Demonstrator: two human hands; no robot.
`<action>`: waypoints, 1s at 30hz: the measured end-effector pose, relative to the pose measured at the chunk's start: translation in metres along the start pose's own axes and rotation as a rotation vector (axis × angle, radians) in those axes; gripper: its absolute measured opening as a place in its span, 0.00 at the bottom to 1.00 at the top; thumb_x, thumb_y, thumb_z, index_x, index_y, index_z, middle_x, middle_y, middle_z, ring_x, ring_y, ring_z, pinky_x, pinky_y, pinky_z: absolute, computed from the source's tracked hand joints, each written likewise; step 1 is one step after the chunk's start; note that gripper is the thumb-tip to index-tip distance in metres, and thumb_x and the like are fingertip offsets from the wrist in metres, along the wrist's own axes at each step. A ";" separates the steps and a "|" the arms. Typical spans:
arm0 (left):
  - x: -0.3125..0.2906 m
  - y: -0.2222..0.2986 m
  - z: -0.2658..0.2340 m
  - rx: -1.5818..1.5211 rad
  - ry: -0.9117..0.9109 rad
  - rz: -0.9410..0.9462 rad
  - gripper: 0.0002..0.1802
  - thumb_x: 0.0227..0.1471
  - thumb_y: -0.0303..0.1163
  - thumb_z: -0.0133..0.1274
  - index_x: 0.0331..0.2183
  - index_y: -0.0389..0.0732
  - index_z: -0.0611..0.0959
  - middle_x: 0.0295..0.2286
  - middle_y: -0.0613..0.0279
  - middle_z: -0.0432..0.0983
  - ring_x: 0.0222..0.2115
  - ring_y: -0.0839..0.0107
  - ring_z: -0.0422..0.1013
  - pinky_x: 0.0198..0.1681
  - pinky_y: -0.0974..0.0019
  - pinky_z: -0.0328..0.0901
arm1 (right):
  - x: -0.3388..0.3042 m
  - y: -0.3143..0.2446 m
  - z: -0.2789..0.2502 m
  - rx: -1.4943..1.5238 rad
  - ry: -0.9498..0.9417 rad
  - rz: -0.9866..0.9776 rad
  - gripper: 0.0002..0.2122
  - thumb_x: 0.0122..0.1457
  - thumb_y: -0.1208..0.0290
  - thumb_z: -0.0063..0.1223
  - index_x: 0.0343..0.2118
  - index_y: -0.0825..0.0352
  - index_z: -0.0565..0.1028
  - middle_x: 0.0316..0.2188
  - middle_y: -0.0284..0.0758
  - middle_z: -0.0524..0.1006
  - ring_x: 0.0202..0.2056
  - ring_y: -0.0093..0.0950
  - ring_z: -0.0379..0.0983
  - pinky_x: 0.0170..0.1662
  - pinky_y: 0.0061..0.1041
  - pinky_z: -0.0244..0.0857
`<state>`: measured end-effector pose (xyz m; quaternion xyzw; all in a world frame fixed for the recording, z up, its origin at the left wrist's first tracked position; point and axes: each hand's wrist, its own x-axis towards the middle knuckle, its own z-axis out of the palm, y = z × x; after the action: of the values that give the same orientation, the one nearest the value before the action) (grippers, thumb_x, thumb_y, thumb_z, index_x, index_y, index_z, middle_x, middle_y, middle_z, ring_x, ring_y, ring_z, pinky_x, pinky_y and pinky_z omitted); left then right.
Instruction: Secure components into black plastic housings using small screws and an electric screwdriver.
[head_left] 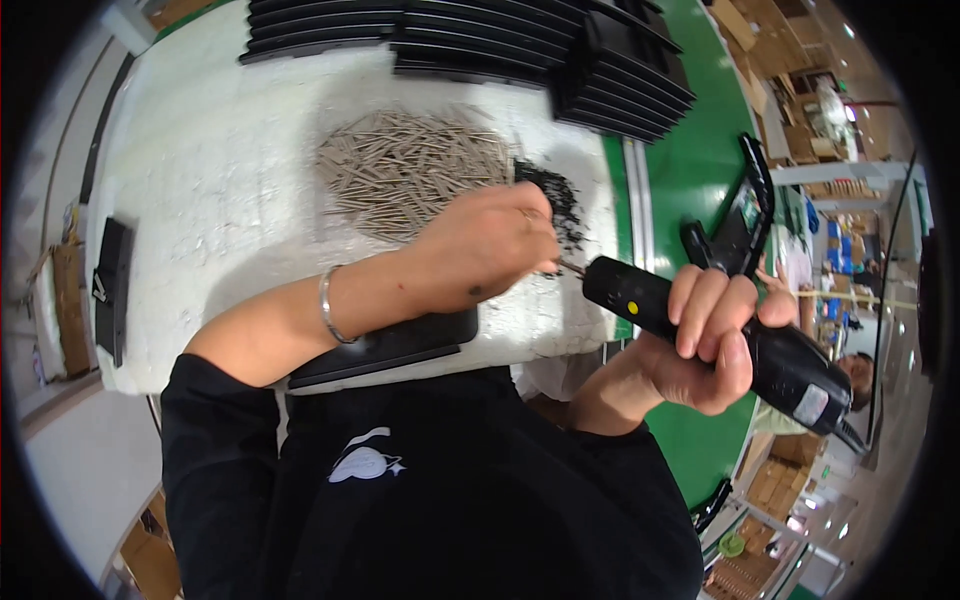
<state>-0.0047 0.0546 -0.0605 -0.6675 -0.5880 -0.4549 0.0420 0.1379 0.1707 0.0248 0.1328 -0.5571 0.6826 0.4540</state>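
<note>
My right hand [705, 340] is wrapped round a black electric screwdriver [630, 295], its cord trailing off the back end. The bit points left, toward my left hand [490, 240]. The fingers of that hand are pinched together right at the bit's tip; what they hold, if anything, is hidden. Behind my left hand lies a broad heap of thin metal pins or rods [410, 165]. Next to it is a smaller pile of tiny black pieces, perhaps screws [560, 195]. Under my left forearm, close to my body, sits a flat black panel [400, 345], partly covered.
Stacked black panels [480, 40] line the far side of the white padded work surface [200, 160]. Another black part [113, 290] stands at its left edge. On the green table [700, 90] at right lies a black bracket-like part [740, 220]. A person [855, 375] is farther right.
</note>
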 end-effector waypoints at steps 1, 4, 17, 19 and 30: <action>-0.002 0.000 -0.001 -0.020 0.001 0.028 0.07 0.42 0.33 0.61 0.25 0.42 0.80 0.28 0.69 0.77 0.34 0.68 0.73 0.33 0.67 0.70 | -0.001 -0.002 0.000 -0.008 -0.040 0.012 0.16 0.52 0.76 0.48 0.44 0.62 0.61 0.15 0.27 0.63 0.14 0.20 0.61 0.22 0.22 0.59; -0.014 0.007 -0.007 -0.127 0.016 -0.062 0.07 0.45 0.32 0.58 0.24 0.40 0.79 0.22 0.65 0.75 0.33 0.64 0.71 0.33 0.63 0.68 | -0.006 -0.004 0.006 0.003 -0.115 -0.006 0.16 0.52 0.76 0.50 0.43 0.60 0.61 0.15 0.25 0.66 0.14 0.19 0.63 0.22 0.20 0.61; -0.046 0.018 -0.048 -0.074 0.031 -0.246 0.08 0.42 0.31 0.62 0.29 0.42 0.83 0.26 0.65 0.77 0.37 0.66 0.72 0.38 0.66 0.68 | -0.012 0.021 0.037 0.160 -0.181 0.108 0.17 0.50 0.79 0.52 0.41 0.61 0.61 0.15 0.26 0.66 0.13 0.21 0.64 0.20 0.21 0.63; -0.049 0.019 -0.061 0.095 0.202 -0.260 0.07 0.42 0.30 0.63 0.29 0.42 0.83 0.27 0.64 0.77 0.39 0.65 0.71 0.40 0.65 0.67 | -0.013 0.023 0.039 0.152 -0.174 0.110 0.17 0.50 0.79 0.52 0.42 0.62 0.61 0.14 0.27 0.66 0.13 0.21 0.64 0.20 0.22 0.62; -0.106 -0.007 -0.108 0.403 -0.020 -0.587 0.05 0.42 0.26 0.60 0.27 0.42 0.82 0.25 0.65 0.75 0.33 0.62 0.69 0.35 0.63 0.67 | -0.006 0.025 0.050 0.088 -0.205 0.131 0.14 0.52 0.76 0.45 0.43 0.63 0.63 0.16 0.24 0.63 0.16 0.16 0.60 0.25 0.18 0.58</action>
<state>-0.0596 -0.0864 -0.0711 -0.4528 -0.8332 -0.3156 0.0345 0.1062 0.1249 0.0216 0.1849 -0.5774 0.7175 0.3429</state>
